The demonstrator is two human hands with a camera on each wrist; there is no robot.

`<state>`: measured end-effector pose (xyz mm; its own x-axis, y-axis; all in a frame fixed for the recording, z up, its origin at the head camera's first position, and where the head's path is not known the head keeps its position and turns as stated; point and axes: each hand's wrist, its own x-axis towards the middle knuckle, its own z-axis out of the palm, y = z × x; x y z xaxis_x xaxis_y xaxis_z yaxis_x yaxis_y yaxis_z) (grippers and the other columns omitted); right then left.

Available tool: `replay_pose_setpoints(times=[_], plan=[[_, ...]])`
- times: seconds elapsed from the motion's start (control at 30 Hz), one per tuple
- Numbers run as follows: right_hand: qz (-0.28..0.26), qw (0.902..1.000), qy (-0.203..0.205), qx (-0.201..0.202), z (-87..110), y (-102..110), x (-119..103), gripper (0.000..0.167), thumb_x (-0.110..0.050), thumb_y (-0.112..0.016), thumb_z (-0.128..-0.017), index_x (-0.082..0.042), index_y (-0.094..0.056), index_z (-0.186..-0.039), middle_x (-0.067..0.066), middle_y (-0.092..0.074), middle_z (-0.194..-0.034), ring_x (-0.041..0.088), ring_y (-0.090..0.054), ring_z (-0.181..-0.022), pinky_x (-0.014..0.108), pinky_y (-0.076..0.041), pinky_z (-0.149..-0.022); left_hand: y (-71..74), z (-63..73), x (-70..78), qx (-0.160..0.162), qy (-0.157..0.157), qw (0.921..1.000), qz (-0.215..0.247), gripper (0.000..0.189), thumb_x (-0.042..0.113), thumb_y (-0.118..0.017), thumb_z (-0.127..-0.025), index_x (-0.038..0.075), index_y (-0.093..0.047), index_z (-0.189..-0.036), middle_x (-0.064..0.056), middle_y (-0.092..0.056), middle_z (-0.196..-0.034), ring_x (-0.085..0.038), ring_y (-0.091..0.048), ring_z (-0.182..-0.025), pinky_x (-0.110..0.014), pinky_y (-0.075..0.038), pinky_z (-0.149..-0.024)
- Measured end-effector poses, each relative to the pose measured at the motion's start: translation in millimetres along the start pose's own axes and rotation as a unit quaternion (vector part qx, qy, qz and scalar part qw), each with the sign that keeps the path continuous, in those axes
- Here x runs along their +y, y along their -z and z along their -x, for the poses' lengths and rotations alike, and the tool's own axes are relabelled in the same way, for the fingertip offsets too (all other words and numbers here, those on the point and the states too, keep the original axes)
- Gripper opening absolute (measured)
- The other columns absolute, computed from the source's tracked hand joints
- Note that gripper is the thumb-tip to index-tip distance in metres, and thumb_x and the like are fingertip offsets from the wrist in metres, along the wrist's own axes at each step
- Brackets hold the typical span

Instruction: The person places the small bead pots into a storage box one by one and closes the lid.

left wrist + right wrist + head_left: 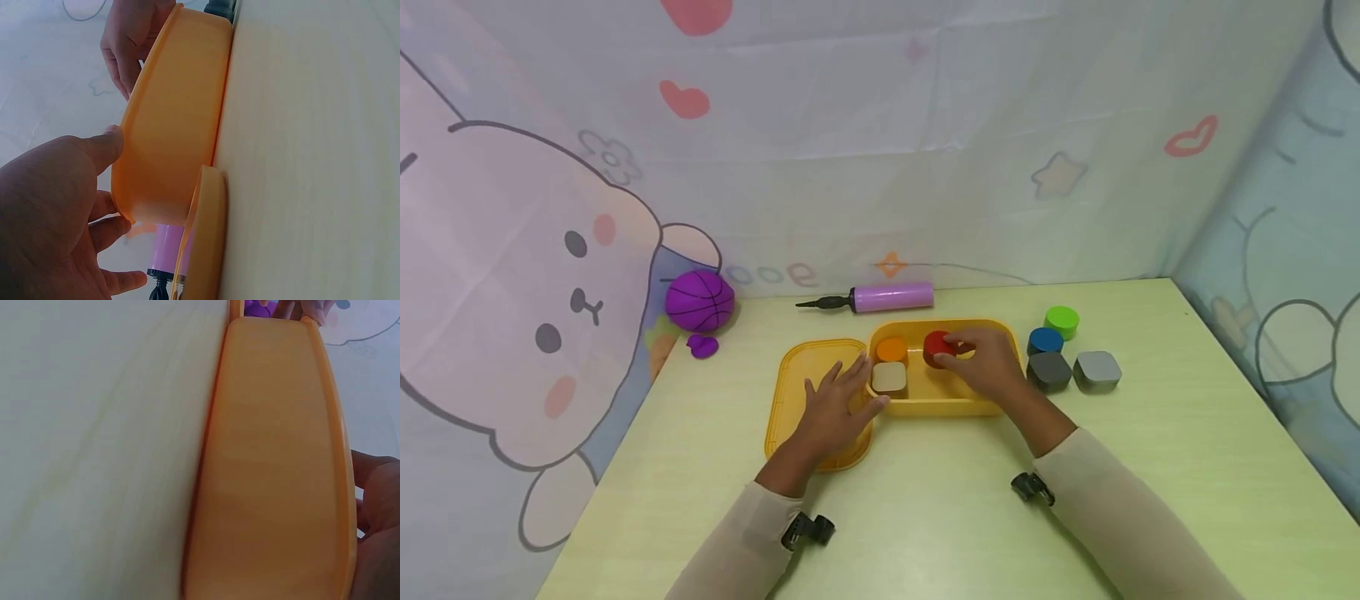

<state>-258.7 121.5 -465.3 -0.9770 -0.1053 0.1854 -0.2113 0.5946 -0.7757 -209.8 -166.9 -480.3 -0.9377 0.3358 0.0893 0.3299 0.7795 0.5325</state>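
Note:
In the head view my right hand [990, 363] pinches a red round block [935, 348] between thumb and fingers, inside a yellow plastic box [947, 408]. At the box's left end lie an orange round block [892, 349] and a beige rounded-square block [889, 377]. With fingers spread, my left hand [831, 417] touches the box's left rim, above a yellow lid [788, 392] lying flat on the table. The left wrist view shows that thumb against the rim of the box [175, 112]. From the right wrist, the box wall [275, 456] hides the blocks.
Right of the box stand a blue round block [1046, 340], a green round block [1062, 322], a dark grey block [1048, 372] and a light grey block [1097, 372]. Behind lies a purple hand pump [892, 297]. A purple ball [700, 301] and small purple duck [702, 346] sit far left.

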Motion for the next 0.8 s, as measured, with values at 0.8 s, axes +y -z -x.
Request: replay_pose_setpoints(times=[0.8], plan=[[0.023,0.9983,-0.040,-0.036,-16.7,-20,-9,0.039,-0.024,-0.086,-0.098,-0.002,-0.080,-0.129,0.016,-0.078,-0.129,0.026,-0.069,-0.089,0.034,-0.063,-0.083,0.5,1.0,0.7,0.001,0.002,1.0000,0.003,0.077,0.057,-0.060,-0.109,0.020,-0.034,-0.172,0.002,-0.028,-0.181,-0.046,-0.022,-0.169,-0.090,0.004,-0.122]])
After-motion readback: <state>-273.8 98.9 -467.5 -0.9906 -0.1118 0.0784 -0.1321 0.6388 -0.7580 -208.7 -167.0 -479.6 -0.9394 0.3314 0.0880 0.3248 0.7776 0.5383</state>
